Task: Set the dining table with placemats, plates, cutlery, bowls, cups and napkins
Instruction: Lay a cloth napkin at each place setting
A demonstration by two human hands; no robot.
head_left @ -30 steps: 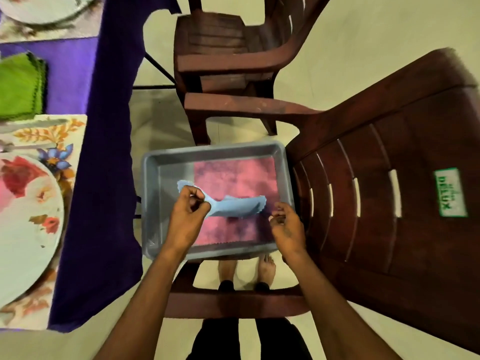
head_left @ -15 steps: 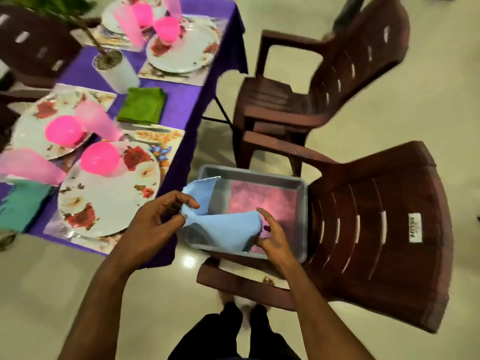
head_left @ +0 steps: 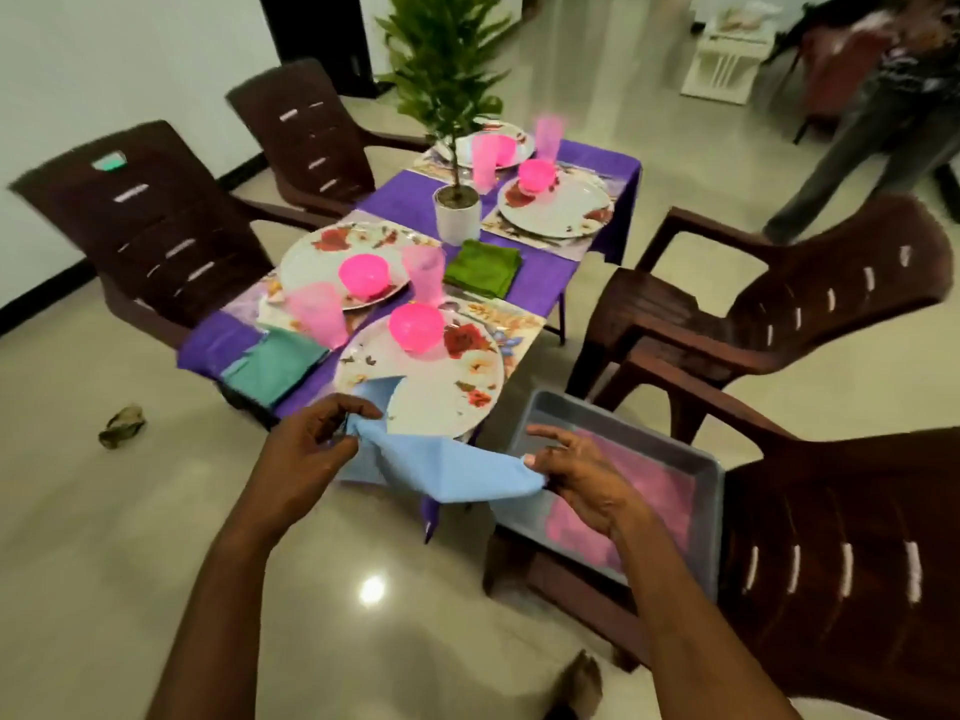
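your left hand [head_left: 317, 444] and right hand [head_left: 576, 472] each pinch an end of the blue napkin [head_left: 457, 472], stretched between them just short of the counter [head_left: 540, 283]. you're on the napkin step; next, i'd judge, lay it beside the nearest plate [head_left: 441, 392], past the tray [head_left: 706, 491].

blue napkin [head_left: 457, 472] | unfolded, sagging, stretched in air | near table corner, just before floral plate [head_left: 447, 387]
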